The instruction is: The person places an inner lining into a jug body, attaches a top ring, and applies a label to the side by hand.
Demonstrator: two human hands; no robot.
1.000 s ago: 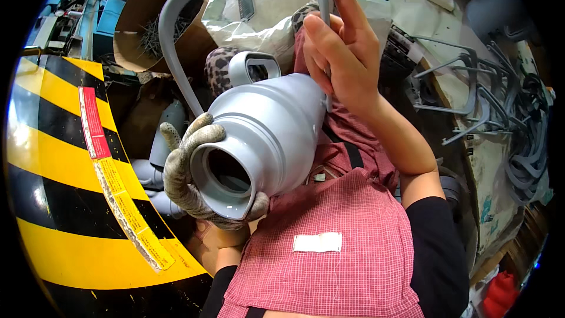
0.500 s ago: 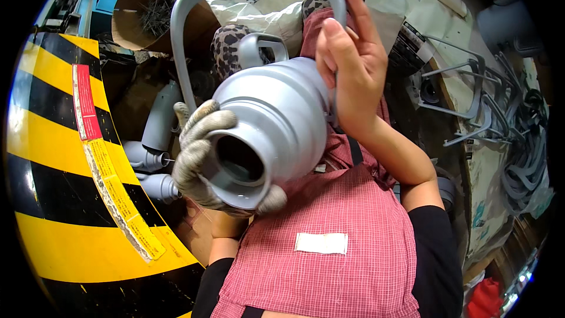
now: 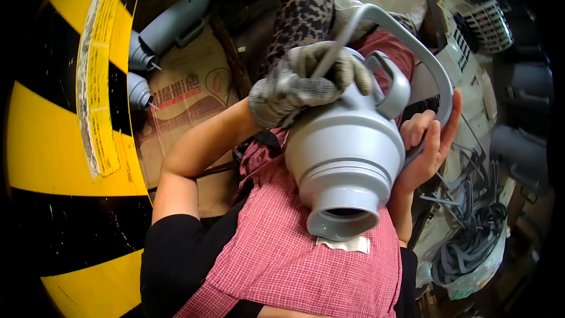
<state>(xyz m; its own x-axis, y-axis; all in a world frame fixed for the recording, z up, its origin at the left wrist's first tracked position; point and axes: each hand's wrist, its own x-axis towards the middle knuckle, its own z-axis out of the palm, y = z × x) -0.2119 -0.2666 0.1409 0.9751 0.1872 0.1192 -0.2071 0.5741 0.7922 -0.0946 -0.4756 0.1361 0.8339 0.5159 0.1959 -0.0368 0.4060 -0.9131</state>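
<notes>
A light grey plastic jug (image 3: 347, 135) lies tilted over my lap, its round mouth pointing toward me. It has a small looped side handle (image 3: 400, 91) and a long curved carry handle (image 3: 419, 44). My left hand (image 3: 300, 85), in a worn grey-white glove, is closed round the carry handle's left end against the jug's far part. Bare, my right hand (image 3: 426, 153) grips the handle's right end beside the body, with one finger stretched up along it. Where that end meets the jug is partly hidden by my fingers.
A yellow-and-black striped panel (image 3: 47, 159) stands at the left. Beside it are several grey plastic jugs (image 3: 176, 20) and a flattened cardboard piece (image 3: 182, 94). At the right lie loose grey handles (image 3: 471, 256), partly in a clear bag, and a white slatted basket (image 3: 491, 26).
My left hand has moved from the jug's mouth to the carry handle's left end. The jug has turned, its mouth now nearer me, and the handle has swung right with my right hand lower.
</notes>
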